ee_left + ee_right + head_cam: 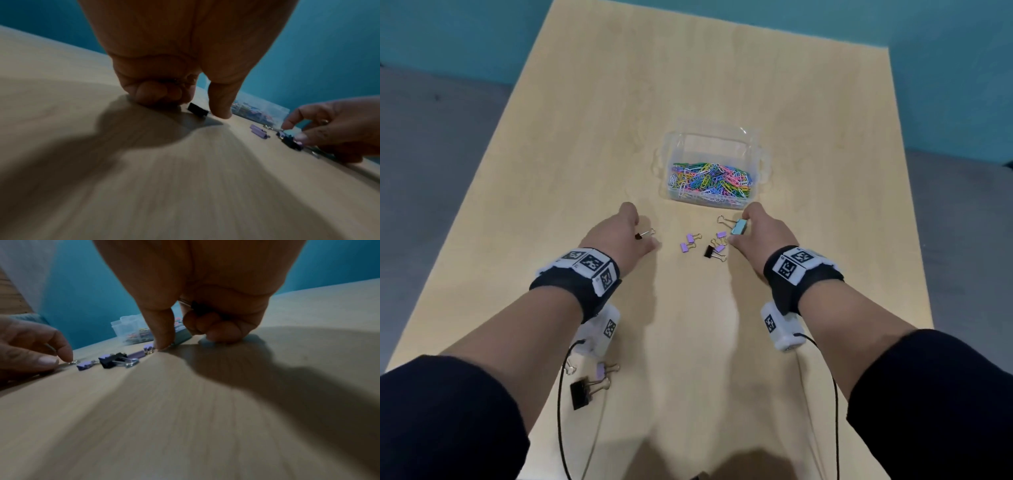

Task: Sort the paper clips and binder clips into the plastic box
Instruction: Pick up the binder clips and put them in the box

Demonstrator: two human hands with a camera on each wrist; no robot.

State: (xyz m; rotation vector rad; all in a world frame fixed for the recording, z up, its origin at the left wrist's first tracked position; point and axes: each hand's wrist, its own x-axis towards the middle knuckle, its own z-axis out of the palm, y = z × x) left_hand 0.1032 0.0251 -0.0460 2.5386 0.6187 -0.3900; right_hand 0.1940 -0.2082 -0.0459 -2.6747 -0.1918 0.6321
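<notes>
Near the middle of the bench (592, 102) stands the clear plastic box (714, 166), its floor covered with coloured paper clips (710, 180). Just in front of it, toward the near edge, both hands work on the bench top. The left hand (616, 234) curls its fingers down beside a small black binder clip (642, 234); whether it grips the clip cannot be told. The right hand (760, 229) pinches a pale blue binder clip (739, 228) between thumb and forefinger. Between the hands lie several purple binder clips (688, 241) and another black one (710, 251). Close to the near edge, under the left forearm, lies a large black binder clip (582, 392) beside a purple one (602, 369).
</notes>
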